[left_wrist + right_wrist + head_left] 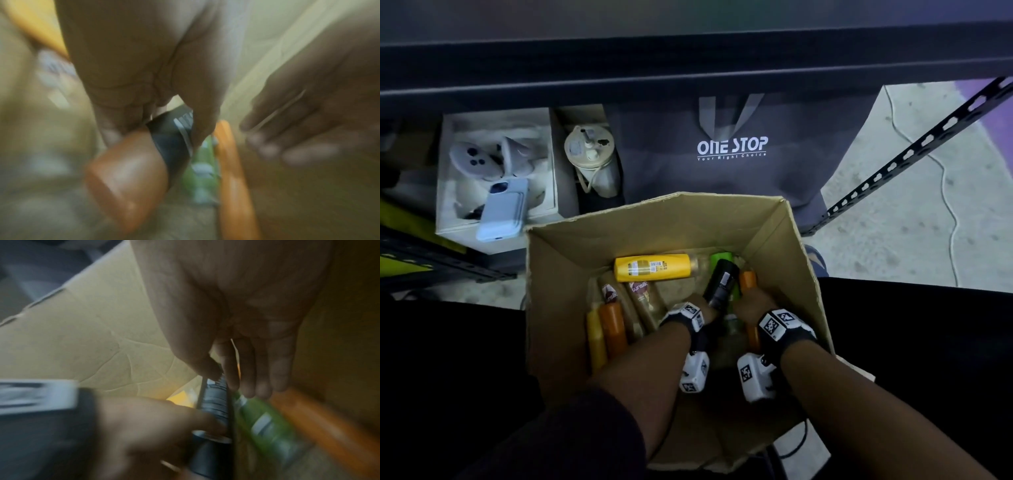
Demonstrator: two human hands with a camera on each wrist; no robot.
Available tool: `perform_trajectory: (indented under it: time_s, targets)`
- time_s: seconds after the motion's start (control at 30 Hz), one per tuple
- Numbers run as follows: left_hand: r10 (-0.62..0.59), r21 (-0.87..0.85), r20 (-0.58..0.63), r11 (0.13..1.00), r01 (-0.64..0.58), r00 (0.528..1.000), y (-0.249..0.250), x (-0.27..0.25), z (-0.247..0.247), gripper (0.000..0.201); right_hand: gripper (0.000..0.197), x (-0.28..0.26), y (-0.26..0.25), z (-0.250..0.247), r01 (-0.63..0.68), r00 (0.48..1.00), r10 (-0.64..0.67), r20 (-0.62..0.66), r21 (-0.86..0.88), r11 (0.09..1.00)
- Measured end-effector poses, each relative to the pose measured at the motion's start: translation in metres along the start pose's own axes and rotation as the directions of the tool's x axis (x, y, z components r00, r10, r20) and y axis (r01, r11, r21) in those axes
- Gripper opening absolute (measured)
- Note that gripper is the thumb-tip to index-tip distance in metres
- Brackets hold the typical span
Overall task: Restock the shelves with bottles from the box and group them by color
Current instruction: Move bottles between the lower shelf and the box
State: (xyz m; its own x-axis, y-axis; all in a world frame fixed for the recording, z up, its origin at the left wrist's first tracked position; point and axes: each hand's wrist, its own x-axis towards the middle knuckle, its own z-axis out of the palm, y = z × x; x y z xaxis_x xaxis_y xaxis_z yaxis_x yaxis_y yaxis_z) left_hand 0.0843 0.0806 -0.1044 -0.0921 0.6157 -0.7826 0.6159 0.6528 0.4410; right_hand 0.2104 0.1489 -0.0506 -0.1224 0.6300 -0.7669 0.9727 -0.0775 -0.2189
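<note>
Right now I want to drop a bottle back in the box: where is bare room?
Bare cardboard floor shows between the yellow bottle and the box's far-left walls. Crowded: right side, where both hands work around the black bottle.

I reach both forearms down side by side; my left hand (705,313) grips something dark, my right hand (751,303) hangs with fingers straight.

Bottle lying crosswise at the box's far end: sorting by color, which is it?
Yellow bottle; head view shows it best.

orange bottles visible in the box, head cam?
2: one orange plastic bottle lying at the left wall, another orange bottle at the right wall by the right hand. More may be buried.
</note>
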Motion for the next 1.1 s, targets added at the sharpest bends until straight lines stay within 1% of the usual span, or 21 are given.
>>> perform_trajectory:
  time_s: [0.03,0.07,0.13,0.17,0.3,0.37,0.53,0.63,0.7,0.77,0.83,0.9,0.97,1.0,1.03,1.1]
  targets:
    - [-0.039,-0.018,-0.028,0.999,0.039,0.999,-0.008,-0.001,-0.006,0.053,0.020,0.003,-0.003,0.004,0.008,1.000,-0.008,0.030,-0.015,1.000]
    - [-0.057,-0.025,-0.044,0.998,0.056,0.997,-0.017,0.000,-0.010,0.054,0.028,0.004,-0.007,0.007,0.020,1.000,-0.019,0.022,-0.015,1.000]
    - [-0.078,-0.017,-0.015,0.997,0.078,0.997,-0.027,-0.003,-0.016,0.054,0.038,0.006,-0.008,0.014,0.013,1.000,-0.014,0.028,0.021,1.000]
    - [-0.089,-0.030,-0.010,0.996,0.089,0.996,-0.032,-0.004,-0.018,0.053,0.040,0.011,-0.006,0.018,0.018,0.999,-0.018,0.036,0.003,1.000]
    - [-0.135,-0.087,-0.053,0.988,0.130,0.989,-0.056,-0.003,-0.022,0.049,0.041,0.027,0.003,0.034,-0.012,0.996,0.010,0.085,0.017,1.000]
    - [-0.160,-0.119,-0.052,0.981,0.153,0.986,-0.062,-0.005,-0.021,0.046,0.040,0.030,0.005,0.039,-0.019,0.995,0.020,0.096,-0.011,1.000]
    - [-0.190,-0.226,-0.081,0.960,0.167,0.978,-0.063,-0.005,-0.014,0.056,0.036,0.040,0.004,0.042,-0.028,0.995,0.032,0.096,-0.042,0.999]
    - [-0.224,-0.273,-0.083,0.942,0.194,0.971,-0.063,-0.002,-0.013,0.053,0.035,0.049,0.002,0.045,-0.019,0.990,0.026,0.136,-0.052,0.998]
    - [-0.244,-0.293,-0.058,0.931,0.217,0.968,-0.068,0.002,-0.013,0.051,0.039,0.053,0.000,0.050,-0.030,0.988,0.032,0.154,-0.018,0.999]
    - [-0.249,-0.308,-0.043,0.925,0.224,0.967,-0.071,0.004,-0.012,0.050,0.039,0.057,0.002,0.059,-0.019,0.989,0.015,0.146,0.025,0.999]
    - [-0.254,-0.321,-0.046,0.920,0.227,0.966,-0.074,0.006,-0.009,0.049,0.036,0.056,0.006,0.068,-0.007,0.991,0.004,0.136,0.024,1.000]
    - [-0.276,-0.331,-0.051,0.911,0.245,0.960,-0.075,0.007,-0.006,0.048,0.038,0.054,0.009,0.073,0.006,0.995,-0.007,0.095,0.018,1.000]
    - [-0.286,-0.326,-0.055,0.911,0.253,0.957,-0.075,0.006,-0.004,0.050,0.044,0.053,0.010,0.076,0.007,0.996,-0.012,0.092,0.059,0.998]
    - [-0.291,-0.327,-0.061,0.910,0.256,0.955,-0.075,0.005,-0.004,0.051,0.048,0.053,0.011,0.077,0.005,0.994,-0.013,0.112,0.071,0.997]
    - [-0.293,-0.333,-0.067,0.908,0.255,0.954,-0.073,0.004,-0.003,0.051,0.054,0.053,0.014,0.076,0.001,0.991,-0.012,0.136,0.082,0.997]
    - [-0.284,-0.349,-0.085,0.906,0.239,0.955,-0.072,-0.001,-0.005,0.052,0.070,0.054,0.018,0.072,0.001,0.989,-0.020,0.145,0.125,0.992]
